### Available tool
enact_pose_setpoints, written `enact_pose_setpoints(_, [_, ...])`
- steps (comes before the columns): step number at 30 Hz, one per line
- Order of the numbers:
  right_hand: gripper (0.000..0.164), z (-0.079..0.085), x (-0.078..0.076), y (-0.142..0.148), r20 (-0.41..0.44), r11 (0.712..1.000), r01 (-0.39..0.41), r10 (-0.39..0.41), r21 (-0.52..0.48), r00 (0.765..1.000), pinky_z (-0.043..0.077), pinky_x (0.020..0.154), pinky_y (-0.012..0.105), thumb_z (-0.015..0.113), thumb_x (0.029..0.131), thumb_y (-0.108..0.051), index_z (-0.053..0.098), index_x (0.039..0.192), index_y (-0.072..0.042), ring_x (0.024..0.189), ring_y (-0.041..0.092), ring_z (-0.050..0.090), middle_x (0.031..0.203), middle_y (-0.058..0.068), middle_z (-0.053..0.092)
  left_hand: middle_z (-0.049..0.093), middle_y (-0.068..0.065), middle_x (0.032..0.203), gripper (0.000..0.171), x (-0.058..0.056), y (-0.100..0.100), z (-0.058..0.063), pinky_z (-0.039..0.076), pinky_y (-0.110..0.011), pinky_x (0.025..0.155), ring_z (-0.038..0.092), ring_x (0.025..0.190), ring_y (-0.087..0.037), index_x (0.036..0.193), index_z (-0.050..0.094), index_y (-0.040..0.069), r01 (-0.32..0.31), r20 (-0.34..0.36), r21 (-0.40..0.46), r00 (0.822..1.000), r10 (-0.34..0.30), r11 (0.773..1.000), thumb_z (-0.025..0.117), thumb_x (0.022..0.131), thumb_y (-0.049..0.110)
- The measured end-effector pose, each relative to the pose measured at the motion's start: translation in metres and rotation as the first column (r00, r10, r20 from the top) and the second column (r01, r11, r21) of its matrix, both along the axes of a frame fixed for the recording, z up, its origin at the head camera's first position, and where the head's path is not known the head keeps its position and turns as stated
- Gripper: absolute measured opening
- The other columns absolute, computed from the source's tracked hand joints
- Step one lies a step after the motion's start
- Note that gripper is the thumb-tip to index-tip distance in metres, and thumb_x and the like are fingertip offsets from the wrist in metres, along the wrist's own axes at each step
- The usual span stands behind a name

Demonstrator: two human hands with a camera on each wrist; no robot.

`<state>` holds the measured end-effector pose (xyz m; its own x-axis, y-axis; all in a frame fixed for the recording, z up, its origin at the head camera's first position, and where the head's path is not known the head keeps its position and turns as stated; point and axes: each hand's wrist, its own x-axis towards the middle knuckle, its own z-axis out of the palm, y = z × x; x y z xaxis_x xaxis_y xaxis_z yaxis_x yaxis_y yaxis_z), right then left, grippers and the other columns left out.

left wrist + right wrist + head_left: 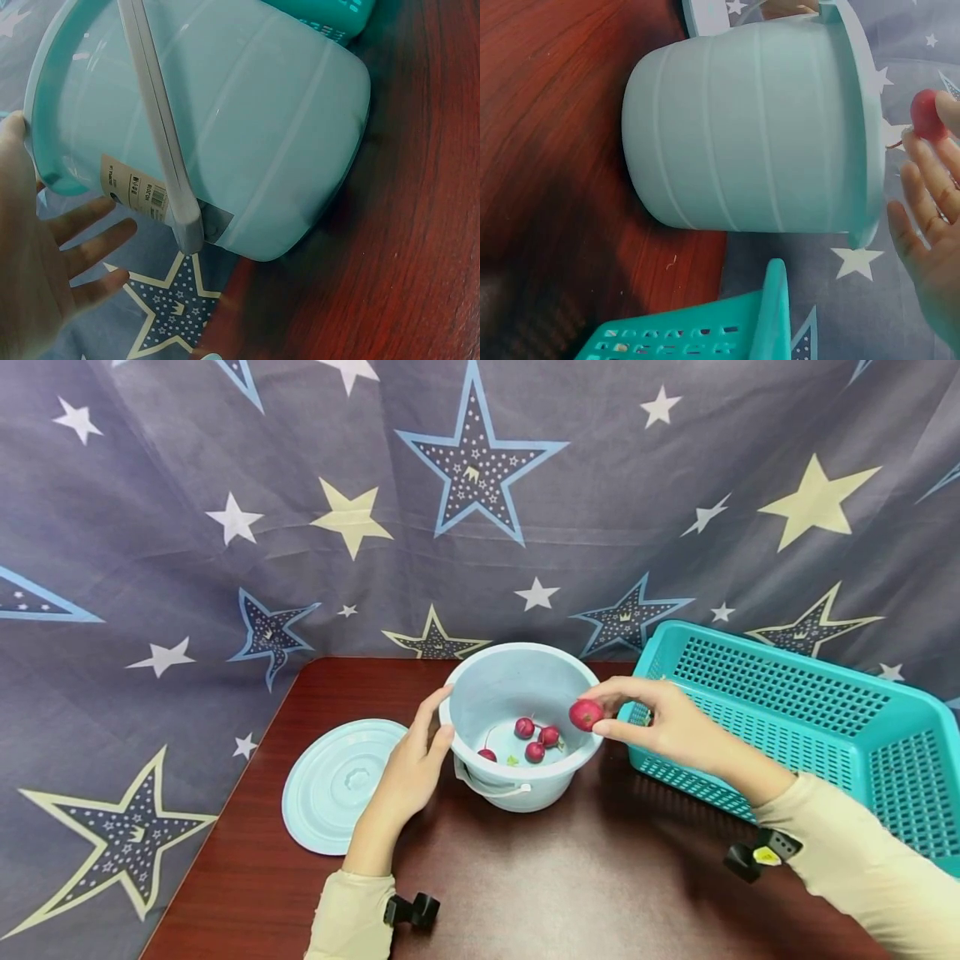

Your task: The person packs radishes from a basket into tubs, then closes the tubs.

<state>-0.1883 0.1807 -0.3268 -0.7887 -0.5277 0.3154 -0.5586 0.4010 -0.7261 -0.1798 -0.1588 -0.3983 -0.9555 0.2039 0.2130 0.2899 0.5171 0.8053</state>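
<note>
A pale blue bucket (517,789) stands upright on the table with several red radishes (535,752) and a bit of green leaf on its bottom. My right hand (667,722) pinches another radish (585,714) between thumb and fingers at the bucket's right rim; the right wrist view shows this radish (928,115) beside the rim, its thin root pointing toward the bucket. My left hand (412,764) touches the left rim. In the left wrist view, several fingers of that hand (45,247) spread fairly straight, apart from the bucket wall. The bucket's handle (491,789) hangs down at the front.
A pale blue round lid (341,785) lies flat left of the bucket. On the right stands a turquoise perforated basket (862,735), close to the bucket; its contents are mostly hidden by my right arm. A grey star-patterned cloth (300,460) hangs behind the dark red table (517,893).
</note>
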Motion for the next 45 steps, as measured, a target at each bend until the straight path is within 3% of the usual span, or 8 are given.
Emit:
enact_pose_setpoints(16, [0.038, -0.012, -0.004, -0.006, -0.071, 1.0, 0.005, -0.004, 0.018, 0.997, 0.053, 0.072, 0.037, 0.078, 0.086, -0.01, 0.07, 0.122, -0.016, 0.089, 0.013, 0.055, 0.097, -0.008, 0.063, 0.041, -0.004, 0.153, 0.049, 0.0, 0.0, 0.0, 0.038, -0.055, 0.104, 0.049, 0.131, -0.024, 0.153, 0.027, 0.043, 0.001, 0.002, 0.007, 1.0, -0.001, 1.0, 0.043, 0.106, 0.042])
enact_pose_setpoints(26, [0.037, -0.011, -0.004, -0.005, -0.07, 0.999, 0.023, -0.021, 0.035, 0.997, 0.051, 0.071, 0.04, 0.077, 0.087, -0.011, 0.07, 0.123, -0.016, 0.091, 0.013, 0.053, 0.099, -0.006, 0.063, 0.041, -0.002, 0.152, 0.049, -0.002, 0.0, -0.001, 0.038, -0.057, 0.103, 0.05, 0.13, -0.025, 0.152, 0.027, 0.046, -0.009, 0.001, -0.011, 1.0, 0.009, 1.0, 0.041, 0.105, 0.046])
enact_pose_setpoints(34, [0.035, -0.009, -0.004, -0.001, -0.088, 0.999, 0.032, -0.031, 0.016, 0.996, 0.051, 0.075, 0.034, 0.075, 0.088, -0.008, 0.069, 0.122, -0.016, 0.092, 0.013, 0.055, 0.105, -0.008, 0.066, 0.041, -0.002, 0.152, 0.049, -0.002, 0.0, -0.002, 0.037, -0.056, 0.104, 0.049, 0.131, -0.024, 0.152, 0.027, 0.046, -0.01, -0.001, -0.012, 1.0, 0.01, 1.0, 0.041, 0.105, 0.046])
enact_pose_setpoints(45, [0.029, -0.001, -0.004, 0.012, -0.031, 0.998, 0.057, -0.057, 0.002, 0.998, 0.044, 0.052, 0.029, 0.071, 0.092, -0.008, 0.07, 0.12, -0.014, 0.089, 0.01, 0.056, 0.1, -0.006, 0.067, 0.039, 0.002, 0.154, 0.048, -0.002, 0.0, -0.001, 0.036, -0.058, 0.105, 0.044, 0.135, -0.025, 0.151, 0.027, 0.048, -0.023, 0.007, -0.032, 1.0, 0.024, 0.999, 0.04, 0.105, 0.048])
